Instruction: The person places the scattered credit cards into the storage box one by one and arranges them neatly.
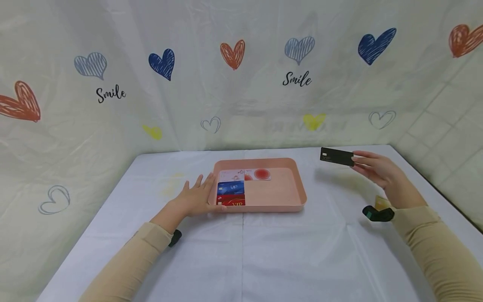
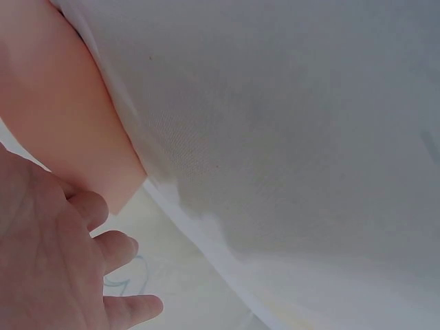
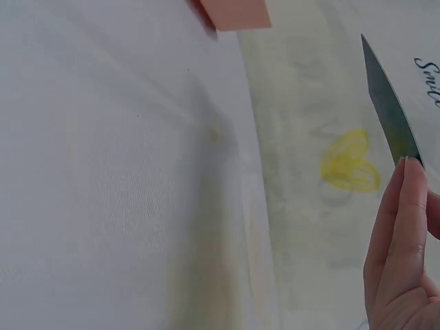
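Observation:
A black VIP card [image 1: 336, 156] is pinched by one end between the thumb and fingers of my right hand [image 1: 377, 167], raised above the table to the right of the tray. In the right wrist view this card [image 3: 390, 103] is seen nearly edge-on. My left hand [image 1: 198, 195] rests at the left side of the pink tray [image 1: 277, 208], fingers spread and straight, thumb along the front rim. Inside the tray's left part lie a red VIP card [image 1: 231, 200], a blue VIP card [image 1: 231, 188], a whitish card [image 1: 231, 175] and a card with red circles [image 1: 260, 174].
A white cloth [image 1: 286, 256] covers the table. Behind it hangs a pale curtain [image 1: 260, 96] printed with hearts and "Smile". Dark wrist devices [image 1: 378, 213] sit near both cuffs.

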Available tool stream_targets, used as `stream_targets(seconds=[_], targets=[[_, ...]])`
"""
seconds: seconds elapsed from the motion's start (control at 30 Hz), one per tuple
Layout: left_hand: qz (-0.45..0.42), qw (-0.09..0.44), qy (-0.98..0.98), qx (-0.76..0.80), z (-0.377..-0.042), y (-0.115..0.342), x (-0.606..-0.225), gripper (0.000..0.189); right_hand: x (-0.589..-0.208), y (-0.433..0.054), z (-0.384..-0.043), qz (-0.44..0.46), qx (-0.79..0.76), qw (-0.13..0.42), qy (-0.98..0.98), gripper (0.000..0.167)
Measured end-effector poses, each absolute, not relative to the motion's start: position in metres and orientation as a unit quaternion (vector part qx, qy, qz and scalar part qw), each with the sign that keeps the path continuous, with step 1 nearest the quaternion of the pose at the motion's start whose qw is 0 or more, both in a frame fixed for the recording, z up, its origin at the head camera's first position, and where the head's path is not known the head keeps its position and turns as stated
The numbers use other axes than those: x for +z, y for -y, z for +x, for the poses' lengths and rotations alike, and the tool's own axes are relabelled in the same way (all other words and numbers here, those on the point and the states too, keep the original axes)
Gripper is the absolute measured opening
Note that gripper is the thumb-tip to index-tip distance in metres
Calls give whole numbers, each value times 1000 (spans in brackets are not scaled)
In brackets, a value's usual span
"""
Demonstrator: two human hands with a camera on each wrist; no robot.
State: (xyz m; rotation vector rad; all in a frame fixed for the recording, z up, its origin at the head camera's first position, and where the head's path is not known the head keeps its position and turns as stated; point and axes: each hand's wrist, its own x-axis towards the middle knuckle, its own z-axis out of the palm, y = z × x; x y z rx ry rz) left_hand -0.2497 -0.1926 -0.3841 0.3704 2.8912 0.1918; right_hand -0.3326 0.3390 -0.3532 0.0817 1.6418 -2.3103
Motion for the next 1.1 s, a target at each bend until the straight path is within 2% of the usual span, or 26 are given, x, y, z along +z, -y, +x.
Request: stream_targets(seconds=[1.0,1.1], targets=[[128,105,-984,62,-249,191,-385,117,-357,-269,-319,3,-763,181,-620,26],[129,105,-984,62,-250,192,-385,117,-356,-263,-317,-9,-762,186,-621,20]])
